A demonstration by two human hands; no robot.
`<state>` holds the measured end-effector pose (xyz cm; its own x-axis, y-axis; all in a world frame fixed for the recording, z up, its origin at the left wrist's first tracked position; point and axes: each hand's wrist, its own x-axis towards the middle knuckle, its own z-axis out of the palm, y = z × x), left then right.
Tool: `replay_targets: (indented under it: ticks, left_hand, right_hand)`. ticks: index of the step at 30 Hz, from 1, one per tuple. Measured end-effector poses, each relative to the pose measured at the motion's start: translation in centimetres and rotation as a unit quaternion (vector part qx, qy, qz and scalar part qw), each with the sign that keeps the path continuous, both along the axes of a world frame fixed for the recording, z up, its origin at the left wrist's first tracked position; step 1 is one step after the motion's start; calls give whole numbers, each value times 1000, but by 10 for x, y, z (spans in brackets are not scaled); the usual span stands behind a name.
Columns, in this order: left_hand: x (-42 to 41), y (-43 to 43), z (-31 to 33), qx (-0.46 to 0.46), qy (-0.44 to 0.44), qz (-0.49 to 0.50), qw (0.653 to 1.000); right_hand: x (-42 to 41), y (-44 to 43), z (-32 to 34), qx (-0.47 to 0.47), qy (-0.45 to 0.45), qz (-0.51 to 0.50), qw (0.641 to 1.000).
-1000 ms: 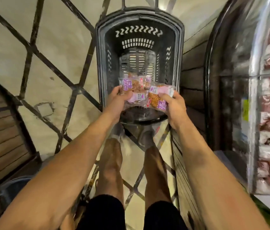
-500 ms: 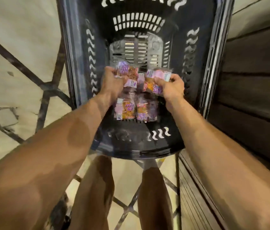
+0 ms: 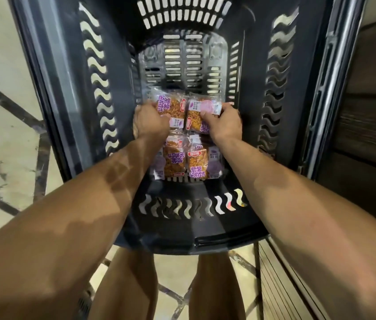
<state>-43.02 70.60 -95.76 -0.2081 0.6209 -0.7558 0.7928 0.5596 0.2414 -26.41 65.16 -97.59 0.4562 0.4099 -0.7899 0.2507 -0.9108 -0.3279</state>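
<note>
Two snack packets lie side by side on the basket (image 3: 71, 107) floor: the left packet (image 3: 170, 112) is pinched by the left hand (image 3: 150, 123), the right packet (image 3: 202, 114) by the right hand (image 3: 225, 123). Just nearer than both hands, two more packets (image 3: 187, 161) lie flat between the wrists.

The left packet (image 3: 170, 112) and right packet (image 3: 199, 115), clear-wrapped orange snacks with purple print, lie face-up, touching, mid-floor in the basket (image 3: 66, 100).
</note>
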Motion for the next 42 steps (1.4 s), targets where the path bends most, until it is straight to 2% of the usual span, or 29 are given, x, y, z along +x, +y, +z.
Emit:
replay_targets:
  ticks: [3,10,16,20,24,27,30,34,37,42]
  left_hand:
    - [-4,0,3,-16,3,6,1000]
    - [-10,-1,6,-52,-21,-1,998]
    - [-4,0,45,-38,-24,-62,997]
    - [-5,9,101,12,-35,-116,993]
    - [-3,19,182,86,-9,-200,976]
    - [-3,25,255,149,36,-260,953]
    - [-6,34,331,154,85,-273,946]
    - [-11,44,448,151,148,-299,930]
    - [-11,43,538,197,189,-324,906]
    - [2,27,670,266,207,-346,876]
  right_hand:
    - [-2,3,-1,-8,-18,31,999]
    - [7,7,6,-22,34,58,997]
    - [-1,8,50,-26,-15,91,995]
    - [-6,21,111,-10,-83,201,976]
    - [-9,39,190,50,-174,319,930]
    - [-12,55,264,79,-229,364,900]
    - [-18,66,338,122,-258,397,872]
    - [-28,70,449,149,-277,410,856]
    - [-29,64,535,193,-294,416,838]
    - [-7,57,673,218,-315,406,830]
